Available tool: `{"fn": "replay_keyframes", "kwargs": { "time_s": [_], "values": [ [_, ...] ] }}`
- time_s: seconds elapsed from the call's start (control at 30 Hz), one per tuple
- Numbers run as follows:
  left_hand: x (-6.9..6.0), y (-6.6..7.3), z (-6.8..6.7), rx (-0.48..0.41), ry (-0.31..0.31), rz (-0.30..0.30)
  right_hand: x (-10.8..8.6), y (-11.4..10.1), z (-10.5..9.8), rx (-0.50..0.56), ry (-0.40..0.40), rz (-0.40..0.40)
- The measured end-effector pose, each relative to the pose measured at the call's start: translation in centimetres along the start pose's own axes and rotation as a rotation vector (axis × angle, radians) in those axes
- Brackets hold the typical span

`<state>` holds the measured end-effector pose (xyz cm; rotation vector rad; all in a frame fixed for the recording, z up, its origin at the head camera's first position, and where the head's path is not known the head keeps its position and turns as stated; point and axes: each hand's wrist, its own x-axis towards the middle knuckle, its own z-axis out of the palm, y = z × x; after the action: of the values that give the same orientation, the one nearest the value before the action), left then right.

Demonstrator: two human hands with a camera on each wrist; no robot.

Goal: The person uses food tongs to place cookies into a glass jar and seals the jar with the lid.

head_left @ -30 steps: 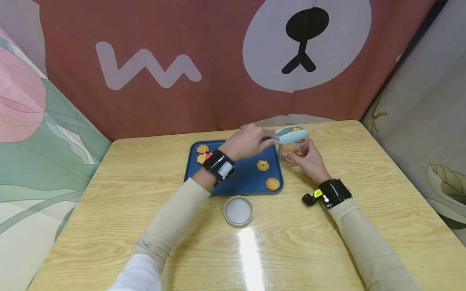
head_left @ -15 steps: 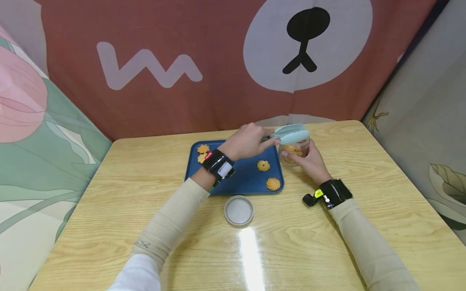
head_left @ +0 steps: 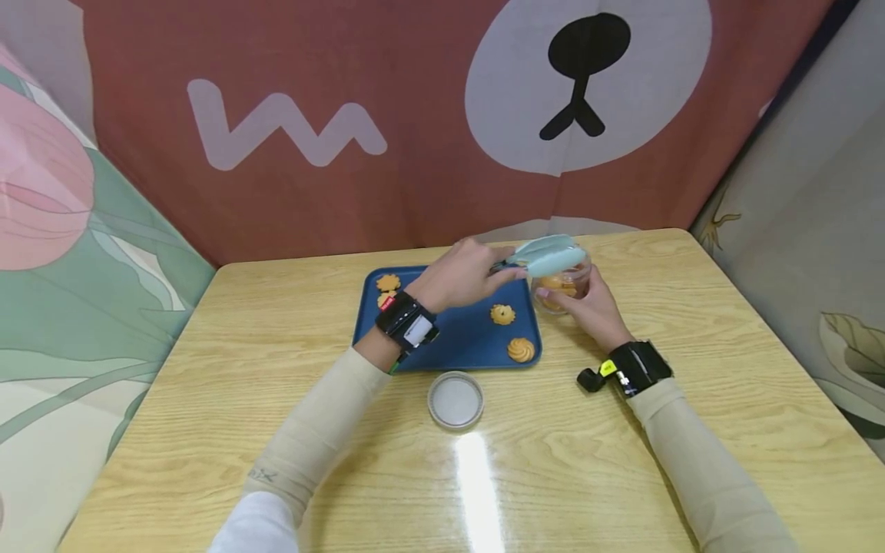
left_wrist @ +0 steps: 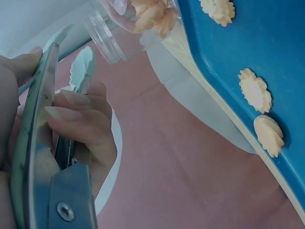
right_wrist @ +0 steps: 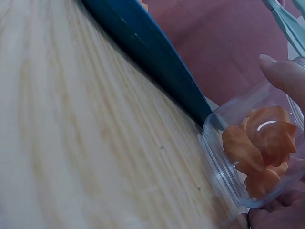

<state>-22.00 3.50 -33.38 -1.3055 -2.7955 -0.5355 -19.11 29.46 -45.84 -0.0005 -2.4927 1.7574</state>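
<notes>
My left hand (head_left: 462, 275) holds a pair of tongs (left_wrist: 40, 124) with mint-green tips (head_left: 553, 259). The tips hang over the mouth of a clear jar (head_left: 551, 309), and in the left wrist view they stand apart with no cookie seen between them. My right hand (head_left: 596, 313) wraps round the jar, thumb on the near side. Several swirled cookies (right_wrist: 267, 138) lie inside it. Left of the jar is a blue tray (head_left: 449, 342). On it are a ring-shaped cookie (head_left: 502, 314), a swirled cookie (head_left: 521, 349), and two cookies (head_left: 388, 283) at the far left corner, one partly behind my wrist.
A round silver-rimmed lid (head_left: 455, 400) lies on the wooden table (head_left: 276, 330) just in front of the tray. A printed red-brown cloth (head_left: 332, 207) hangs behind the table's back edge, with patterned cloths at both sides.
A cookie showed at the tong tips one second ago and is no longer seen there; the tips have parted. My left hand has shifted slightly left. My right hand stays on the jar.
</notes>
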Motion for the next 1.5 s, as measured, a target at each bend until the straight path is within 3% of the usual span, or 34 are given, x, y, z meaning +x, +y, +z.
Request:
{"fn": "replay_keyframes", "kwargs": {
  "time_s": [0.47,0.67,0.93,1.27,1.5],
  "values": [
    [-3.8,-0.7,-0.6,-0.003,0.041,-0.044,0.3,0.4,-0.6,-0.076,0.008,-0.006],
    [-6.0,-0.9,-0.2,0.002,0.052,-0.108,0.2,0.3,-0.7,-0.061,0.004,-0.019],
    [-8.2,-1.8,1.1,-0.06,0.061,-0.183,-0.1,0.1,-0.7,-0.069,0.007,0.014],
    [-8.9,-3.3,3.4,-0.097,0.017,-0.241,0.0,0.3,-0.6,-0.039,-0.006,0.026],
    [-8.5,-3.8,4.4,-0.117,-0.024,-0.229,0.2,0.4,-0.6,-0.039,-0.01,0.028]
  ]
}}
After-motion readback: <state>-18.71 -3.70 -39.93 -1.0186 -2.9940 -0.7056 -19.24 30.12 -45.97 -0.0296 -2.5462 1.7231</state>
